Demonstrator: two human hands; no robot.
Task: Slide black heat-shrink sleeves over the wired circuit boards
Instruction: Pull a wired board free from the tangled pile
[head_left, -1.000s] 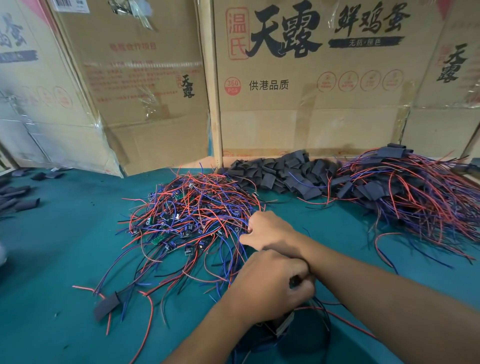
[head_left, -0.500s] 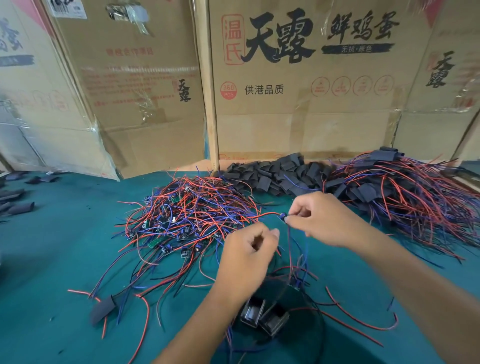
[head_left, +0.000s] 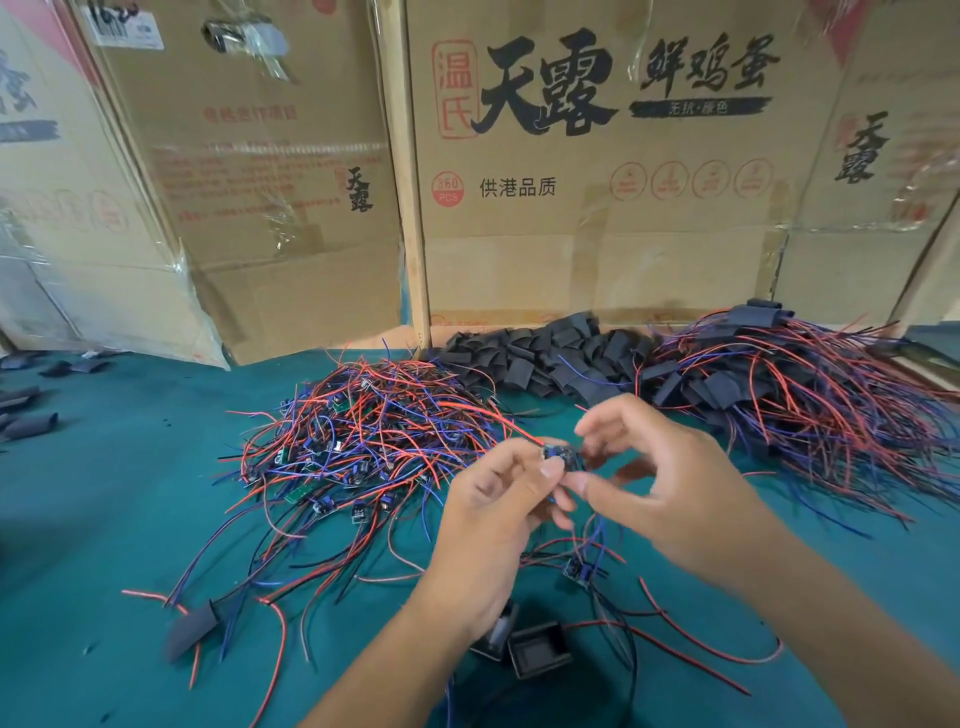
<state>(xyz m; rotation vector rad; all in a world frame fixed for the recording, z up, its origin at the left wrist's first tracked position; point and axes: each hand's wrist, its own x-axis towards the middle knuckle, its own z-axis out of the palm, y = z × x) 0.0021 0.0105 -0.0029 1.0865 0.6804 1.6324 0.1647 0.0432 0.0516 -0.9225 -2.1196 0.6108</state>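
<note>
1. We see both hands raised over the green table (head_left: 104, 519), meeting in the middle of the view.
2. Our left hand (head_left: 493, 525) pinches a small wired circuit board (head_left: 560, 456) between thumb and fingertips; red and blue leads trail from it.
3. Our right hand (head_left: 670, 493) has thumb and forefinger curled at the board's other end; we cannot tell whether they actually grip it.
4. The heap of bare wired boards (head_left: 363, 441) lies just left of the hands.
5. The loose black sleeves (head_left: 545, 358) are piled behind, against the cardboard boxes (head_left: 597, 218).
6. The sleeved boards (head_left: 805, 395) are heaped at the right.
7. One sleeved piece (head_left: 192, 629) lies apart at lower left, and two small black open boxes (head_left: 535, 649) sit below the left wrist.
</note>
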